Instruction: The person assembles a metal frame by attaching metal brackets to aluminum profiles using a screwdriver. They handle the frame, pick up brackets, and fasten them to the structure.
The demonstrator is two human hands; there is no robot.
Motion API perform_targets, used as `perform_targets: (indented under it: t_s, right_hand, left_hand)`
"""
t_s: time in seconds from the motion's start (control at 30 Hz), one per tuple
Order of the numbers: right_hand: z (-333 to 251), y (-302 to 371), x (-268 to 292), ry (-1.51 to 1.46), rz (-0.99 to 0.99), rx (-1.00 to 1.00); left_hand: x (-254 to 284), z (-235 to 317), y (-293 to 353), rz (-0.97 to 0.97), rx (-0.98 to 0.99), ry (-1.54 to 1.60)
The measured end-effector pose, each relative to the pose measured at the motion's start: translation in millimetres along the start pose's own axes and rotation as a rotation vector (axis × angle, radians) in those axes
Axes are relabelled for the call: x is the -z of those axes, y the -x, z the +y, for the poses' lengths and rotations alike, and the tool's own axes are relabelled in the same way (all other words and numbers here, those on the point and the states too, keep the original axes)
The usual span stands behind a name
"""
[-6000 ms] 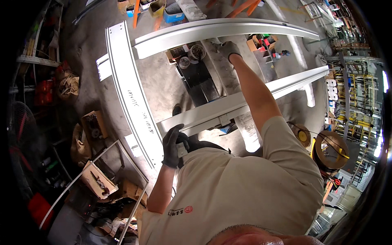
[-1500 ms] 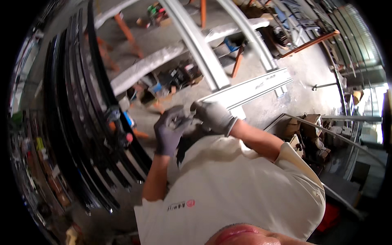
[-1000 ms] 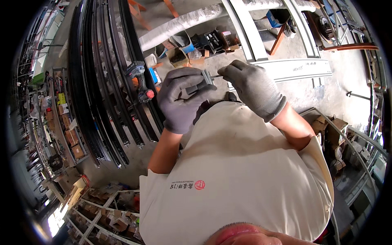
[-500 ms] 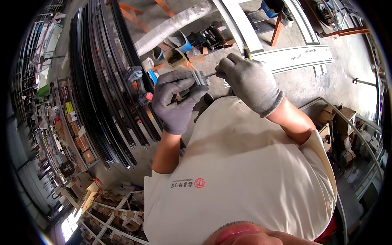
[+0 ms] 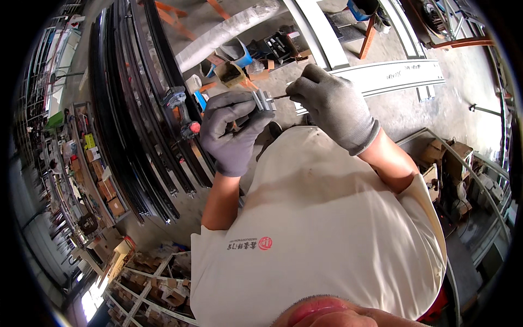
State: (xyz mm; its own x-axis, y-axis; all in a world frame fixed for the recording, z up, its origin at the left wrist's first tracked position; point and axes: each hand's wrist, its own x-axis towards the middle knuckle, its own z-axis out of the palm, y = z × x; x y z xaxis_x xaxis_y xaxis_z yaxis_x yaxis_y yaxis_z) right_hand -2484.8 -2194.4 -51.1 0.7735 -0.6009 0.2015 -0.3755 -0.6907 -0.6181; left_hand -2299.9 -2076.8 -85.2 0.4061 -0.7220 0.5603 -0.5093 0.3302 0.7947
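In front of my chest my left hand (image 5: 233,129), in a grey glove, pinches a short piece of grey metal profile (image 5: 263,101) between thumb and fingers. My right hand (image 5: 333,109), gloved too, is closed around a screwdriver (image 5: 281,97). Only its thin dark shaft shows, its handle hidden inside the fist. The shaft points left, and its tip meets the right side of the metal piece. Left of my left hand, a cordless power tool (image 5: 182,111) with a red end rests on long dark profiles (image 5: 139,98).
Beyond my hands stand a blue-and-white bucket (image 5: 237,52), an open tan container (image 5: 229,74) and a black tray of small parts (image 5: 279,48). White profiles (image 5: 392,77) lie across supports at the far right. Shelving with cardboard boxes (image 5: 174,294) is at lower left.
Both hands shift slightly left with the metal piece and screwdriver. My right fist has turned a little, and the yellow-and-black end above it is out of sight. The grips are unchanged.
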Motion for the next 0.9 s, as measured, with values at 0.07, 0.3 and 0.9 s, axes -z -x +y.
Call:
perform_targets:
  t_s: [0.07,0.3,0.9]
  right_hand:
    - [1.9,0.0,-0.8,0.000,0.006,-0.004]
    - [9.4,0.9,-1.8,0.014,0.015,0.006]
    - [51.2,-5.2,3.0,0.029,-0.016,-0.066]
  left_hand:
    - [-0.9,0.2,0.2,-0.011,0.015,0.015]
    - [-10.3,6.1,-1.5,0.014,0.071,0.070]
    - [-37.7,-4.2,-5.6,-0.016,0.166,-0.006]
